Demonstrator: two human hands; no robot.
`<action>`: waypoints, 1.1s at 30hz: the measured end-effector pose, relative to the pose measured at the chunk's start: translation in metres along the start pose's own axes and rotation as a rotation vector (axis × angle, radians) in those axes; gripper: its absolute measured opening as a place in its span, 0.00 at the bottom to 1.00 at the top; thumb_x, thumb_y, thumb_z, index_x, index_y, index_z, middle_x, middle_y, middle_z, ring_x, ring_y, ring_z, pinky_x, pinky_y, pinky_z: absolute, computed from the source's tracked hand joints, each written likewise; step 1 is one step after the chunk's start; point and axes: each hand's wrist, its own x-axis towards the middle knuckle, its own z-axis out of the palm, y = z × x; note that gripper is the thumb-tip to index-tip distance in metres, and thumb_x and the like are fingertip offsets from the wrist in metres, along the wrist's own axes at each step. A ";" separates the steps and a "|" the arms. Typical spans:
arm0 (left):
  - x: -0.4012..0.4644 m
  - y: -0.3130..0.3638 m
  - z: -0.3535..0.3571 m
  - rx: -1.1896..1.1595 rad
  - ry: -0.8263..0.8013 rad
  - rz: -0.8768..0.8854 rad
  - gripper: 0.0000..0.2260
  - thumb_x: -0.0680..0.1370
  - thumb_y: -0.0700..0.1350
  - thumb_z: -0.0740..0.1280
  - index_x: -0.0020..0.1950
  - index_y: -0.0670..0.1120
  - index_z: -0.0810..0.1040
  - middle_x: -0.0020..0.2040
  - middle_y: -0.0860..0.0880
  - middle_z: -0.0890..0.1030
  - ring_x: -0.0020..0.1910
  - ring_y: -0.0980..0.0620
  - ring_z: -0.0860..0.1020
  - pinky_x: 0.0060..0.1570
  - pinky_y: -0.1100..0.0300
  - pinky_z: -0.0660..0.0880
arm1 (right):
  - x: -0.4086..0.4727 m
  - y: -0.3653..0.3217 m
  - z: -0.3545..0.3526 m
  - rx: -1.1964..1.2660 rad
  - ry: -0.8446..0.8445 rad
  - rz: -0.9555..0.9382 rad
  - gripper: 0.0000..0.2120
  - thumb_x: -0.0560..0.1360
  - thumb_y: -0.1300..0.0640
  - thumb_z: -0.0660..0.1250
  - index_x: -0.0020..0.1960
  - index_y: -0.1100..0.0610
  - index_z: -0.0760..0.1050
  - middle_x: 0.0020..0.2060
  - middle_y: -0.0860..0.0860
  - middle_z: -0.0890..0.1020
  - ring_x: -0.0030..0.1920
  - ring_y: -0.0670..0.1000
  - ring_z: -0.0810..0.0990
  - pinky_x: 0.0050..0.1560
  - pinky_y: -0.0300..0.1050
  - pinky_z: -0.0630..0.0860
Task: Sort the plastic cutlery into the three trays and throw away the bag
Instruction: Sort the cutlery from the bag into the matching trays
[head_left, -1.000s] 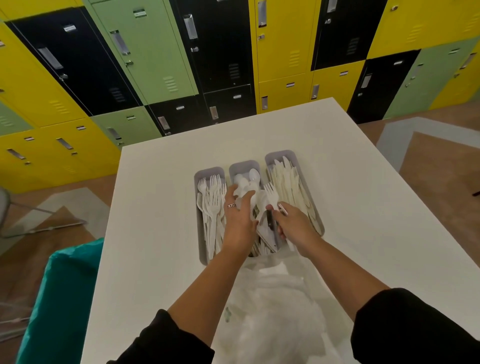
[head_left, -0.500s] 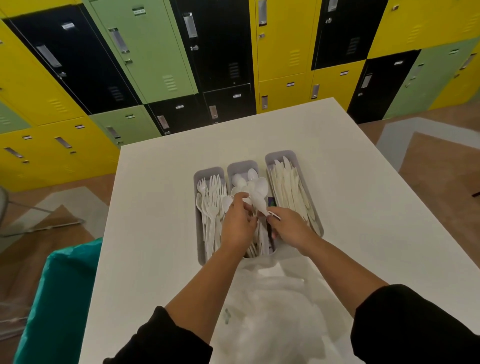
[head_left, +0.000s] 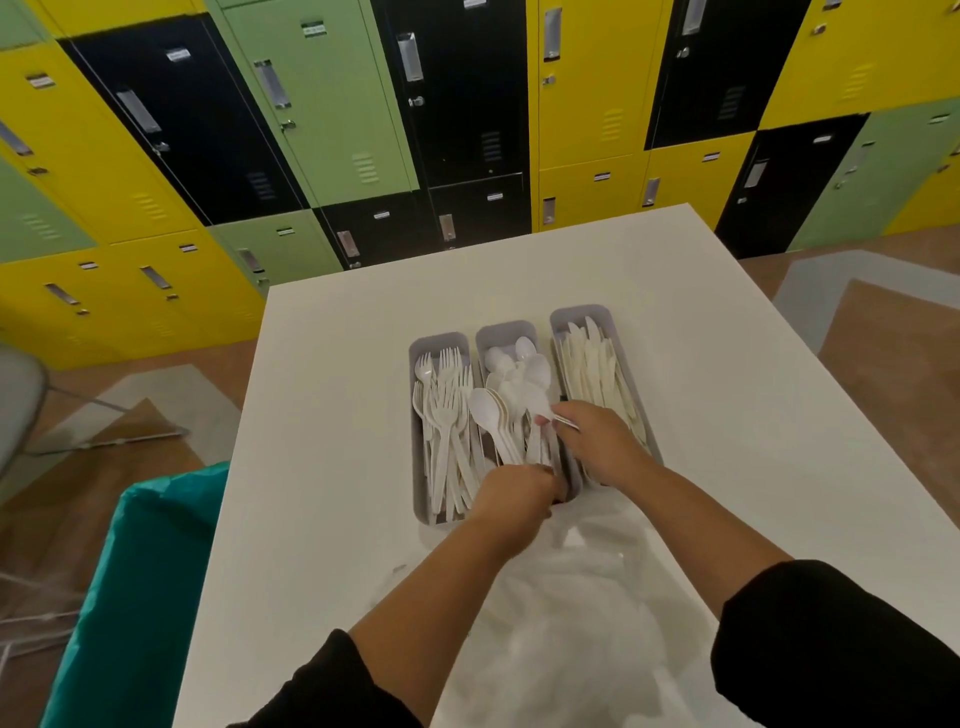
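Observation:
Three grey trays stand side by side on the white table (head_left: 322, 467). The left tray (head_left: 418, 358) holds white forks (head_left: 447, 410), the middle tray (head_left: 506, 332) white spoons (head_left: 524, 374), the right tray (head_left: 602, 317) white knives (head_left: 592, 364). My left hand (head_left: 514, 493) grips the handle ends of a bunch of spoons (head_left: 488, 415) at the near end of the middle tray. My right hand (head_left: 597, 441) lies over the gap between middle and right tray and pinches a thin white handle. The clear plastic bag (head_left: 566, 623) lies crumpled on the table between my forearms.
A bin with a teal liner (head_left: 130, 597) stands on the floor beside the table's left edge. Yellow, green and black lockers (head_left: 467, 104) fill the wall behind the table. A grey chair (head_left: 21, 405) shows at the far left.
My left hand has pulled back toward me, from the spoon bowls to the handle ends at the tray's near end. My right hand has shifted slightly forward and right.

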 end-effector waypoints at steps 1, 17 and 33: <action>0.001 0.002 0.002 -0.003 0.015 0.014 0.10 0.76 0.36 0.65 0.55 0.43 0.79 0.52 0.44 0.81 0.50 0.42 0.79 0.44 0.55 0.70 | 0.000 -0.002 0.000 -0.009 0.009 -0.029 0.12 0.79 0.60 0.58 0.58 0.61 0.77 0.55 0.59 0.79 0.55 0.59 0.77 0.56 0.50 0.72; -0.004 -0.029 -0.055 -1.241 0.494 -0.490 0.11 0.80 0.46 0.62 0.53 0.41 0.79 0.46 0.45 0.82 0.43 0.51 0.81 0.42 0.61 0.77 | 0.001 -0.047 -0.001 0.434 -0.072 -0.066 0.12 0.82 0.60 0.52 0.53 0.64 0.72 0.35 0.54 0.78 0.25 0.44 0.73 0.30 0.35 0.73; -0.034 -0.108 -0.048 -0.848 0.596 -0.732 0.09 0.78 0.42 0.64 0.40 0.38 0.77 0.31 0.45 0.80 0.30 0.47 0.79 0.40 0.52 0.80 | 0.045 -0.090 0.063 0.104 0.053 -0.023 0.15 0.82 0.54 0.49 0.45 0.59 0.69 0.40 0.54 0.75 0.42 0.53 0.74 0.41 0.44 0.68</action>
